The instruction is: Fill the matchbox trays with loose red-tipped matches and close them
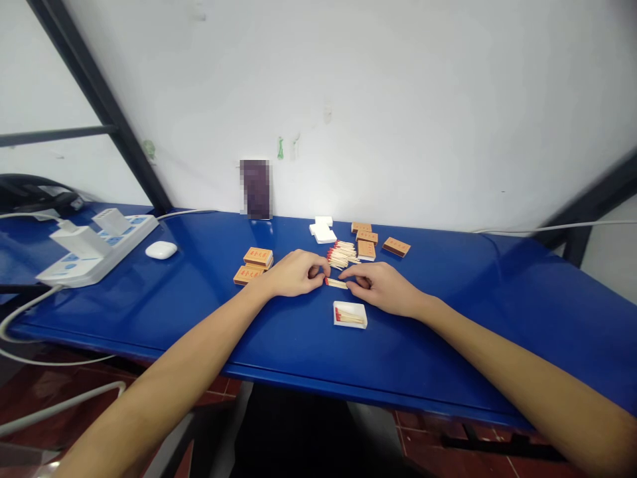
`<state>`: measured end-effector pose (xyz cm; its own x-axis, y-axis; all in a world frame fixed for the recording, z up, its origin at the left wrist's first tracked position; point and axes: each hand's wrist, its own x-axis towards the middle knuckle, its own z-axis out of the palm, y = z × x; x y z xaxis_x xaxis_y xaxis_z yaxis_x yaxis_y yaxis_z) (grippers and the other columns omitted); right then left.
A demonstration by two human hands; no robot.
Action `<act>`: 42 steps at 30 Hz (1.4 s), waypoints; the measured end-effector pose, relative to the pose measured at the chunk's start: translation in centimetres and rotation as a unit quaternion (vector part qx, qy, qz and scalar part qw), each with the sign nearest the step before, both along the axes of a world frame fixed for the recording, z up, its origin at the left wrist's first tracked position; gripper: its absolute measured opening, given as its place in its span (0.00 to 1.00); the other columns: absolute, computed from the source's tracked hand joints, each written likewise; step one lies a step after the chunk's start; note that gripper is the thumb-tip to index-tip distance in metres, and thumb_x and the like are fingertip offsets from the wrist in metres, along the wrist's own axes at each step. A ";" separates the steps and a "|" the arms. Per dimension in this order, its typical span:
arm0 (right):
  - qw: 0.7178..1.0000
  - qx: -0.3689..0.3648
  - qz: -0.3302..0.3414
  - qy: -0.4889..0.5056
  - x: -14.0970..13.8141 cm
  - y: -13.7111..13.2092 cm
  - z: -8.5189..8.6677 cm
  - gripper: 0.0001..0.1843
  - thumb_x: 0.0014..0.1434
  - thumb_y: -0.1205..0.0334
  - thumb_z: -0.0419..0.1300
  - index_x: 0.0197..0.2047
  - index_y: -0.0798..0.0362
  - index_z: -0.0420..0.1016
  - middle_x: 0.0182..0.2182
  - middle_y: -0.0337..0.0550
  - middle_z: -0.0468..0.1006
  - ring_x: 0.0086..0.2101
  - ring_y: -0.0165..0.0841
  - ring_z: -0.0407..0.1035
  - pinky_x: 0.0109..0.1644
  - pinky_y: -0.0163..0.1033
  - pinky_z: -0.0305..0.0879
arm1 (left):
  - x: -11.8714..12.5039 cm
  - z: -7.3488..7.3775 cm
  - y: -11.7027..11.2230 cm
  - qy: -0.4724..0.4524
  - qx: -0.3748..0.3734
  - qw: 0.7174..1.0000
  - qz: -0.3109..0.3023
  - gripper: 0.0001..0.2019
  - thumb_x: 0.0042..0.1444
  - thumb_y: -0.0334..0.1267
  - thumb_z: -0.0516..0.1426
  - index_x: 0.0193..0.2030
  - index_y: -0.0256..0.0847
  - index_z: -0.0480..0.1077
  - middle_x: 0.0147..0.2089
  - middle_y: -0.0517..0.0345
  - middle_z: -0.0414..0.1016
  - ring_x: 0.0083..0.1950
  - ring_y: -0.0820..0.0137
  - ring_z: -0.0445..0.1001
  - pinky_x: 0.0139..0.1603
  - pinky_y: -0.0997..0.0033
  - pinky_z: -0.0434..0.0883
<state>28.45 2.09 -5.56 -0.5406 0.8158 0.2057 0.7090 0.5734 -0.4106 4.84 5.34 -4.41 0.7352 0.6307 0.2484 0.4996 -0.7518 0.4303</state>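
Note:
A small bundle of matches (337, 283) lies between my two hands, red heads to the left. My left hand (300, 273) has curled fingers, the tips at the red heads. My right hand (381, 287) has its index finger extended above the bundle and its thumb at the plain ends. Just beyond them is a loose pile of matches (343, 255), heads mostly leftward. Nearer to me sits a white matchbox tray (365, 323), partly filled with matches. The undersides of my fingers are partly hidden.
Orange matchboxes (253, 273) are stacked left of my left hand. Several matchbox sleeves (367, 237) lie at the back right, beside white trays (324, 232). A dark pixelated rectangle (257, 189) leans on the wall. A power strip (134, 229) and white case (161, 249) occupy the left.

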 end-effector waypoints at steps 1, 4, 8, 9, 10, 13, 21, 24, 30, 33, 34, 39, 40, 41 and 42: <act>1.000 0.000 0.001 0.000 0.0 0.0 0.0 0.14 0.60 0.63 0.55 0.46 0.51 0.79 0.22 0.35 0.69 0.25 0.29 0.63 0.30 0.35 0.53 | 0.0 0.0 0.0 -0.001 -0.005 1.000 0.007 0.09 0.54 0.30 0.53 0.37 0.39 0.74 0.23 0.66 0.65 0.24 0.76 0.62 0.29 0.76 0.58; 1.000 0.001 0.003 0.000 0.0 0.0 0.1 0.14 0.61 0.63 0.55 0.46 0.52 0.79 0.22 0.36 0.70 0.25 0.29 0.63 0.31 0.35 0.55 | 0.1 -0.1 0.2 0.002 0.008 0.999 0.038 0.12 0.53 0.28 0.52 0.41 0.39 0.74 0.23 0.65 0.66 0.25 0.75 0.63 0.31 0.75 0.60; 1.000 0.015 -0.009 -0.002 -0.1 0.0 0.2 0.13 0.61 0.63 0.54 0.44 0.53 0.79 0.22 0.36 0.70 0.24 0.29 0.62 0.32 0.35 0.55 | 0.1 -0.5 0.4 0.023 0.048 0.997 0.063 0.15 0.54 0.29 0.52 0.46 0.40 0.74 0.26 0.63 0.70 0.28 0.73 0.67 0.32 0.74 0.61; 1.000 0.018 -0.012 -0.003 -0.1 0.0 0.2 0.13 0.61 0.63 0.54 0.44 0.53 0.79 0.22 0.36 0.70 0.24 0.29 0.62 0.32 0.35 0.55 | 0.1 -0.6 0.5 0.028 0.054 0.996 0.064 0.15 0.54 0.29 0.52 0.46 0.40 0.74 0.27 0.62 0.70 0.29 0.72 0.68 0.32 0.73 0.62; 1.000 0.020 -0.013 -0.005 -0.1 0.0 0.1 0.13 0.62 0.62 0.54 0.44 0.53 0.79 0.23 0.37 0.70 0.24 0.29 0.62 0.32 0.35 0.55 | 0.1 -0.6 0.5 0.032 0.058 0.996 0.064 0.15 0.54 0.29 0.52 0.46 0.40 0.74 0.28 0.62 0.71 0.29 0.72 0.68 0.33 0.73 0.62; 1.000 0.021 -0.008 -0.007 -0.1 0.0 0.1 0.13 0.62 0.62 0.53 0.44 0.52 0.78 0.23 0.37 0.71 0.24 0.29 0.63 0.32 0.35 0.55 | 0.1 -0.7 0.6 0.038 0.065 0.995 0.063 0.14 0.55 0.30 0.52 0.46 0.40 0.74 0.28 0.61 0.72 0.30 0.71 0.69 0.33 0.73 0.62; 1.000 0.010 -0.010 -0.013 -0.1 0.0 0.1 0.13 0.62 0.62 0.54 0.45 0.52 0.78 0.22 0.35 0.69 0.24 0.29 0.62 0.32 0.35 0.55 | 0.1 -0.7 0.5 0.046 0.062 0.995 0.061 0.15 0.56 0.30 0.52 0.47 0.41 0.74 0.29 0.61 0.73 0.31 0.71 0.70 0.33 0.72 0.62; 1.000 0.011 -0.010 -0.017 -0.1 0.0 0.1 0.14 0.62 0.62 0.54 0.46 0.53 0.78 0.21 0.35 0.69 0.24 0.29 0.62 0.32 0.35 0.54 | 0.1 -0.5 0.4 0.045 0.054 0.995 0.064 0.16 0.56 0.29 0.51 0.48 0.41 0.74 0.28 0.62 0.73 0.30 0.71 0.69 0.32 0.72 0.62; 1.000 0.015 -0.018 -0.021 -0.1 -0.1 0.0 0.17 0.62 0.62 0.53 0.52 0.53 0.76 0.23 0.36 0.70 0.25 0.30 0.62 0.32 0.35 0.55 | 0.1 -0.4 0.3 0.050 0.046 0.996 0.060 0.20 0.58 0.32 0.51 0.58 0.41 0.67 0.27 0.62 0.72 0.29 0.70 0.70 0.32 0.72 0.62; 0.999 0.020 -0.029 -0.018 -0.1 0.0 -0.1 0.19 0.62 0.61 0.53 0.55 0.52 0.74 0.24 0.37 0.71 0.26 0.30 0.63 0.32 0.35 0.55 | 0.1 -0.5 0.3 0.056 0.047 0.995 0.070 0.23 0.59 0.33 0.51 0.62 0.41 0.64 0.29 0.62 0.73 0.31 0.69 0.71 0.33 0.72 0.63; 0.999 0.021 -0.033 -0.019 -0.1 0.0 -0.1 0.20 0.62 0.61 0.53 0.55 0.52 0.74 0.24 0.37 0.71 0.26 0.31 0.63 0.32 0.36 0.55 | 0.1 -0.5 0.3 0.058 0.045 0.995 0.071 0.24 0.59 0.33 0.51 0.63 0.41 0.63 0.29 0.61 0.73 0.31 0.69 0.72 0.34 0.72 0.64; 0.999 0.019 -0.038 -0.033 -0.1 0.0 -0.2 0.21 0.62 0.60 0.53 0.57 0.52 0.73 0.26 0.39 0.72 0.28 0.32 0.65 0.32 0.36 0.56 | 0.1 -0.4 0.2 0.063 0.041 0.994 0.073 0.23 0.59 0.33 0.51 0.62 0.40 0.65 0.30 0.60 0.74 0.33 0.68 0.73 0.36 0.70 0.66; 0.999 0.018 -0.038 -0.035 -0.2 0.0 -0.1 0.21 0.63 0.60 0.53 0.57 0.52 0.73 0.27 0.39 0.73 0.28 0.33 0.65 0.33 0.36 0.56 | 0.1 -0.4 0.2 0.064 0.040 0.994 0.073 0.23 0.59 0.33 0.51 0.62 0.40 0.65 0.30 0.60 0.74 0.33 0.68 0.73 0.36 0.70 0.66; 0.999 0.017 -0.037 -0.036 -0.2 0.0 0.0 0.20 0.62 0.61 0.53 0.56 0.53 0.74 0.27 0.40 0.73 0.28 0.33 0.65 0.33 0.36 0.56 | 0.1 -0.3 0.1 0.065 0.038 0.994 0.073 0.22 0.60 0.33 0.51 0.61 0.40 0.66 0.29 0.60 0.74 0.33 0.68 0.73 0.36 0.70 0.66; 0.999 0.014 -0.037 -0.037 -0.3 -0.1 0.1 0.20 0.62 0.61 0.53 0.56 0.53 0.74 0.27 0.40 0.73 0.28 0.33 0.65 0.33 0.36 0.56 | 0.1 -0.3 0.1 0.066 0.036 0.995 0.073 0.22 0.60 0.33 0.51 0.61 0.40 0.66 0.29 0.60 0.74 0.33 0.68 0.73 0.36 0.70 0.65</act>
